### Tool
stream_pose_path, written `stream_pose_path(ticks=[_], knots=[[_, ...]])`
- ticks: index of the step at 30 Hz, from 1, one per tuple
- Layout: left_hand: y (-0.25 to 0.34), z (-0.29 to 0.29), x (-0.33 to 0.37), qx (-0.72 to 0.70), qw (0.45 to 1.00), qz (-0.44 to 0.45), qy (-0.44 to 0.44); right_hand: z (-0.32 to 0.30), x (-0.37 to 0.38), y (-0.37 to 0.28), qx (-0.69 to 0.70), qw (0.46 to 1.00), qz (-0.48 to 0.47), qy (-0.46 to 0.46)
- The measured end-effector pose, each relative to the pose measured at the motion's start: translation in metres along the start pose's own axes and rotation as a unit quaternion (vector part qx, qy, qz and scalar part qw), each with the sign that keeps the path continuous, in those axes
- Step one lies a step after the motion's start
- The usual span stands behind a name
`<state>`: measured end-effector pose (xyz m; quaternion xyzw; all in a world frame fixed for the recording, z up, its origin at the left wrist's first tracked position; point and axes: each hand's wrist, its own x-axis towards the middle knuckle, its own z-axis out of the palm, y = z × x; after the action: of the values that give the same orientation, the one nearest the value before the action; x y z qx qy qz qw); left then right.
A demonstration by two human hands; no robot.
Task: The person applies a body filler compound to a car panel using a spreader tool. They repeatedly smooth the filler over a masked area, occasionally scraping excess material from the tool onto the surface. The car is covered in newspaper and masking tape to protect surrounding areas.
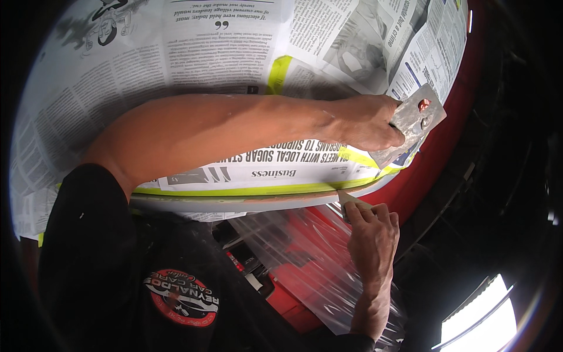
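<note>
My left arm reaches across newspaper-covered bodywork, and my left hand grips a dull grey, smeared flat plate by its near edge. A small reddish patch and a greyish spot show on the plate; what they are I cannot make out. Lower down, my right hand is closed on a thin, pale spreader with a pointed corner. Its tip meets, or nearly meets, the end of a narrow uncovered panel edge, which has white and brownish bands. Fingers hide most of the spreader.
Yellow-green masking tape borders the newspaper along the bare edge. Clear plastic film hangs below, over red and black parts. Red bodywork curves along the right. A bright opening shows at lower right.
</note>
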<state>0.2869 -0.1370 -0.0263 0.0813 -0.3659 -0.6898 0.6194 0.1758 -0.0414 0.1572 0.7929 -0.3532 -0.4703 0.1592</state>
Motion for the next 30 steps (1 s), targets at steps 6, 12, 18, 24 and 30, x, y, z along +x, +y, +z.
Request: stream_pose_path(ticks=[6, 12, 18, 24, 30], knots=[[-0.01, 0.002, 0.006, -0.014, 1.0, -0.003, -0.013, -0.003, -0.001, -0.011, -0.013, 1.0, -0.015, -0.001], [-0.004, 0.001, 0.004, 0.011, 0.999, -0.039, 0.008, -0.004, -0.001, -0.025, -0.003, 1.0, -0.029, -0.006], [-0.013, 0.002, 0.01, 0.014, 1.0, -0.022, 0.012, -0.007, -0.002, -0.038, -0.001, 0.999, -0.048, 0.006], [-0.013, 0.003, 0.009, 0.025, 0.999, -0.032, 0.025, -0.012, 0.0, -0.05, 0.029, 0.998, -0.062, -0.009], [-0.008, 0.004, 0.004, 0.008, 1.0, 0.007, 0.017, -0.009, -0.003, -0.062, 0.039, 0.996, -0.082, 0.016]])
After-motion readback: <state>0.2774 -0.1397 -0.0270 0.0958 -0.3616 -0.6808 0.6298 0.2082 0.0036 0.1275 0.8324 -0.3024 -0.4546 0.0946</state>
